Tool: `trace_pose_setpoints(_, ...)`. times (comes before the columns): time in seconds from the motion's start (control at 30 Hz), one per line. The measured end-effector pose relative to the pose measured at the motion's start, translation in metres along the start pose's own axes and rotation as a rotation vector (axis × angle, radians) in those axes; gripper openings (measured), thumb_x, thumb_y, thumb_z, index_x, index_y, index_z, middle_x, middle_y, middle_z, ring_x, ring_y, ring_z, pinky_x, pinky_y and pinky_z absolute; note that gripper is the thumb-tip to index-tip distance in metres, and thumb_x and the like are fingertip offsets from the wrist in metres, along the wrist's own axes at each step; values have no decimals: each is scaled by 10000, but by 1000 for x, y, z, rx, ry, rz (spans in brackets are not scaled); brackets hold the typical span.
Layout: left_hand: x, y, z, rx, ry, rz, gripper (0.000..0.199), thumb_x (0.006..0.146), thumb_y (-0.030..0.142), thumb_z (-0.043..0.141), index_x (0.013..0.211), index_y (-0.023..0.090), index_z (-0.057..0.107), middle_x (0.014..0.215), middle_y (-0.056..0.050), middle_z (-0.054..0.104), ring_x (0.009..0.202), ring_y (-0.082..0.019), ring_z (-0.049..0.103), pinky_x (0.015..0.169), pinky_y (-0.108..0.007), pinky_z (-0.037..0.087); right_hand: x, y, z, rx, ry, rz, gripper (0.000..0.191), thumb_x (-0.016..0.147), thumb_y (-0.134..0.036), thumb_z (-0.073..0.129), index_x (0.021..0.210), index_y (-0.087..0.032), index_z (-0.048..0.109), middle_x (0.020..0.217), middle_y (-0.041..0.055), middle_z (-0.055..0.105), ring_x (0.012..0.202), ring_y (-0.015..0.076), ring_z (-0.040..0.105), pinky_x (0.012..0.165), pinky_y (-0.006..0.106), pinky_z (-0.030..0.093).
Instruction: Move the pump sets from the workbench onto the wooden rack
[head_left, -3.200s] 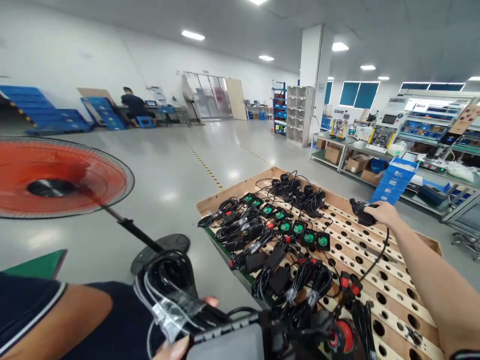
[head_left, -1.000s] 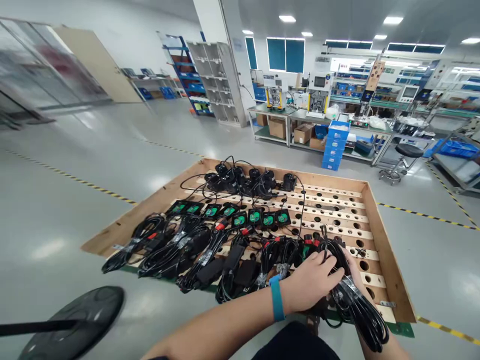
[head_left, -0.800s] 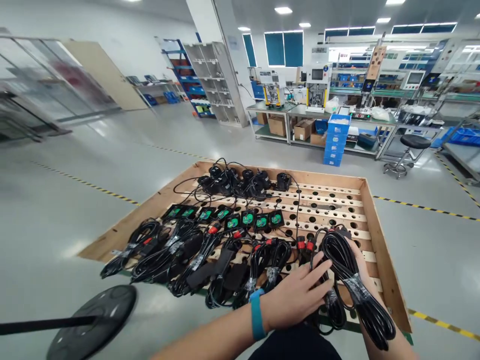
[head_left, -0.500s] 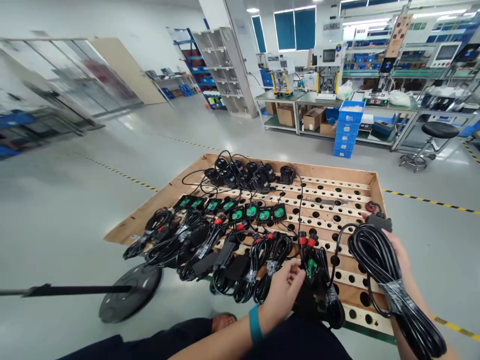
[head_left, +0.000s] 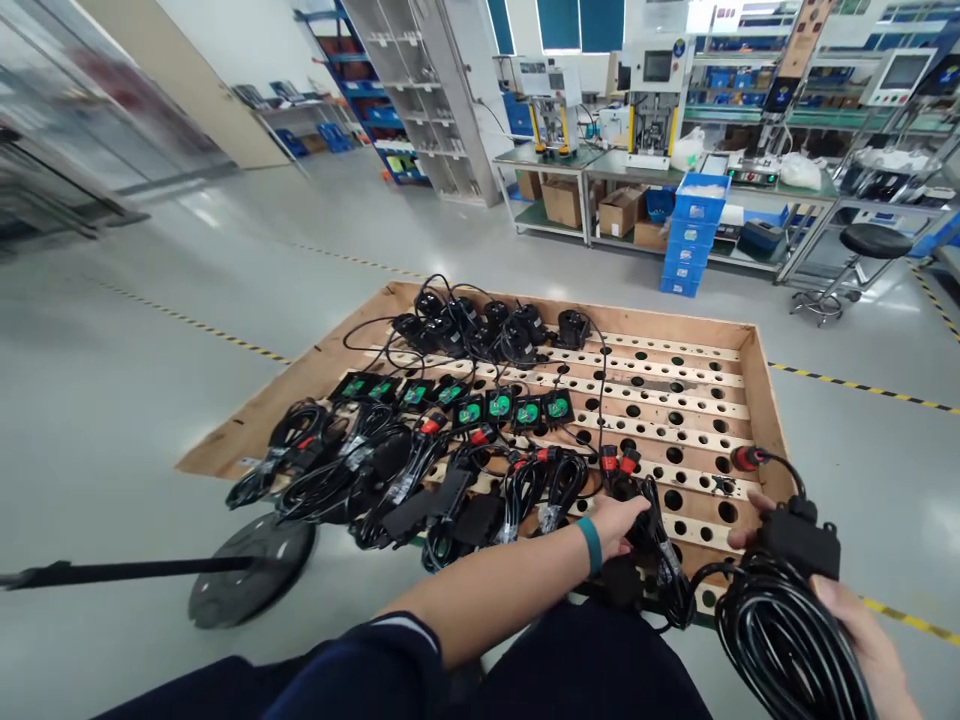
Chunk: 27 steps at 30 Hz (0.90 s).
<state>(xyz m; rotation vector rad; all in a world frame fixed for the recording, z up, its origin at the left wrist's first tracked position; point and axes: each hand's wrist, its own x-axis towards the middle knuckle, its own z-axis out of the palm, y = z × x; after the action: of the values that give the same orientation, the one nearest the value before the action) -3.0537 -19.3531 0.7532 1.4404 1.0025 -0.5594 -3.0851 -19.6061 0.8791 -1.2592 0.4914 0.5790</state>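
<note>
My right hand [head_left: 847,610], at the lower right, is wrapped round a black box [head_left: 802,545] with a coiled black cable [head_left: 795,640] hanging below it. A red-tipped connector [head_left: 748,458] sticks out from that box on a short lead. My left hand [head_left: 619,522], with a teal band at the wrist, reaches down to a black unit beside a tied cable bundle [head_left: 667,560]; its fingers are partly hidden, and what they grip is unclear. Two red connectors [head_left: 619,460] lie just above it. Green round boards [head_left: 499,405] in black housings form a row further left.
A wooden crate [head_left: 769,400] with slatted, holed boards holds several cable bundles [head_left: 352,460] and black round motors [head_left: 480,325]. A round black stand base [head_left: 251,570] is at the left. Blue bins [head_left: 690,235], workbenches and a stool [head_left: 874,240] stand beyond.
My left hand has moved right and down onto the black unit, whose green part no longer shows. My right hand has shifted lower with the box and cable, and the red connector has swung into clearer view.
</note>
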Motion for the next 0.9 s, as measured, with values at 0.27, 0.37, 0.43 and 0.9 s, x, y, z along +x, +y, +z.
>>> trace_pose_setpoints(0.27,-37,55,-43,330,155,687,626,713,341,754,1254,159,497,1195,-155,612,1084,-260,606,989,-364,490,21,27,6,189,-50,10,514,722,-416,815,1203,-269,706,1149,62,731,984,315,708,794,393,617)
trace_pose_setpoints(0.37,-17,96,-61,551,367,780,610,736,425,722,1232,140,510,1210,-187,572,1132,-309,581,1020,-412,461,46,23,-4,55,-68,-80,524,711,-433,834,1181,-244,699,1174,74,718,986,316,702,783,386,613)
trace_pose_setpoints(0.43,9,119,-69,618,435,758,606,753,474,692,1212,121,514,1206,-206,577,1156,-330,580,997,-407,470,69,17,-11,-110,-80,-175,521,722,-453,828,1170,-227,691,1202,83,703,1036,307,683,854,377,594)
trace_pose_setpoints(0.9,147,155,-91,928,532,456,818,716,522,684,1370,89,453,1360,-297,526,1242,-417,561,972,-460,482,160,46,-17,-1044,-15,-255,805,657,-202,586,1459,-205,512,1163,61,697,926,227,662,794,301,498)
